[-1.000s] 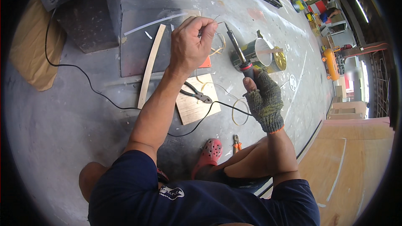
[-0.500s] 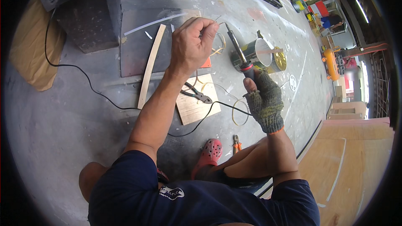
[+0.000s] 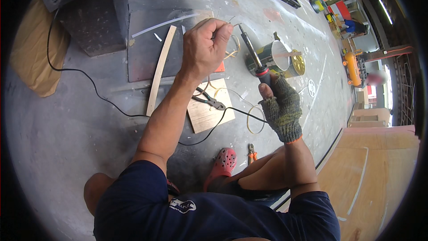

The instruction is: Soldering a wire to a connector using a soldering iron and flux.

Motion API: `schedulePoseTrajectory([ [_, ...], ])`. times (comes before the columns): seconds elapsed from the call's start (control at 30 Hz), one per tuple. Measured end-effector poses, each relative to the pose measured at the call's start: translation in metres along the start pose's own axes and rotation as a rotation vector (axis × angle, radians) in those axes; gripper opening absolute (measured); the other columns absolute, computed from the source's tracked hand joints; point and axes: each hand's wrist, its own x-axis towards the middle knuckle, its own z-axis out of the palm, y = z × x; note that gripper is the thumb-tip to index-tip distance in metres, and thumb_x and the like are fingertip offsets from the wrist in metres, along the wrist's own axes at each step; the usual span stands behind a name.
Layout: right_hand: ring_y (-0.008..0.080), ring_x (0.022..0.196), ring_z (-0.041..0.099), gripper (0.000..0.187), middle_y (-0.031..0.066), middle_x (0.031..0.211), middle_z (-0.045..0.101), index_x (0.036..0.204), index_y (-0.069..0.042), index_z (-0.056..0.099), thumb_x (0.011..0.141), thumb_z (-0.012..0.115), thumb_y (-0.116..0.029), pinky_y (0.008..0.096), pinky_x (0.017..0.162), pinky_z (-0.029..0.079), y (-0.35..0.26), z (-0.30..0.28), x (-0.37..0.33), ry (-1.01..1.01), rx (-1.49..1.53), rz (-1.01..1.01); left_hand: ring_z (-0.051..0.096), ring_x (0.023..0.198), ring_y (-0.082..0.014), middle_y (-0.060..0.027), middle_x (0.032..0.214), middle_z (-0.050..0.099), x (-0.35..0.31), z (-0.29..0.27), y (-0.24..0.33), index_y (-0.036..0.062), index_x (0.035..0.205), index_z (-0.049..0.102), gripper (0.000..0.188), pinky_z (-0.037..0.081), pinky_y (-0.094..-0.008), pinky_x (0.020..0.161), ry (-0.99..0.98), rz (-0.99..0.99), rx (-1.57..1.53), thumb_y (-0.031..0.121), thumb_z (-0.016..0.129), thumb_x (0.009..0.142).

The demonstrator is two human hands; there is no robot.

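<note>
My bare left hand is raised with its fingers pinched together, and a thin wire pokes out past the fingertips. In my right hand, which wears a dark knitted fingerless glove, is a soldering iron gripped by its black and red handle. The iron's tip points up and away, close to the wire's end; whether they touch I cannot tell. A black cord trails from the iron. Below my hands, pliers lie on a square wooden board.
A can stands beyond the iron, next to a gold lid. A curved wooden strip lies left of my forearm. Orange-handled cutters rest near my red clog. A dark box-like block stands far left.
Both hands, the wire and the soldering iron stay almost still. Far off at the right, people in the background have shifted slightly.
</note>
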Motion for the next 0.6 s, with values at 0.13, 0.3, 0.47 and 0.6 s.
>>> schedulePoseTrajectory([
  [0.13, 0.0238, 0.076, 0.069, 0.035, 0.0178, 0.087, 0.07, 0.123, -0.002, 0.065, 0.096, 0.065, -0.024, 0.0366, 0.072, 0.053, -0.0023, -0.0025, 0.0, -0.024, 0.014, 0.026, 0.048, 0.059, -0.009, -0.0035, 0.062, 0.055, -0.0002, -0.0009, 0.002, 0.0005, 0.09, 0.068, 0.028, 0.042, -0.0274, 0.055, -0.011, -0.021, -0.006, 0.028, 0.067, 0.098],
  [0.3, 0.0286, 0.076, 0.07, 0.036, 0.0195, 0.086, 0.07, 0.123, -0.002, 0.065, 0.096, 0.065, -0.027, 0.0381, 0.072, 0.053, 0.0015, 0.0001, -0.0004, -0.009, -0.032, 0.014, 0.047, 0.059, -0.0086, -0.0026, 0.061, 0.053, -0.001, -0.0011, 0.0009, 0.0001, 0.089, 0.068, 0.03, 0.041, -0.0276, 0.054, -0.017, -0.034, -0.025, 0.029, 0.067, 0.098],
  [0.47, 0.0277, 0.075, 0.069, 0.037, 0.0188, 0.085, 0.069, 0.122, -0.001, 0.064, 0.096, 0.065, -0.028, 0.0378, 0.071, 0.052, 0.0047, -0.0006, -0.0016, 0.0, -0.013, -0.007, 0.047, 0.059, -0.0078, -0.0027, 0.06, 0.053, 0.0005, -0.002, 0.0022, 0.0002, 0.088, 0.068, 0.032, 0.041, -0.0274, 0.054, -0.009, -0.053, -0.018, 0.03, 0.066, 0.098],
  [0.6, 0.0181, 0.071, 0.062, 0.036, 0.011, 0.082, 0.067, 0.118, -0.001, 0.062, 0.097, 0.065, -0.03, 0.034, 0.068, 0.05, 0.0033, 0.0028, -0.0035, 0.003, 0.242, 0.098, 0.047, 0.06, -0.0072, -0.0023, 0.06, 0.053, -0.0003, -0.003, 0.0015, 0.0003, 0.088, 0.068, 0.032, 0.041, -0.0271, 0.054, -0.014, -0.066, -0.001, 0.031, 0.066, 0.098],
])
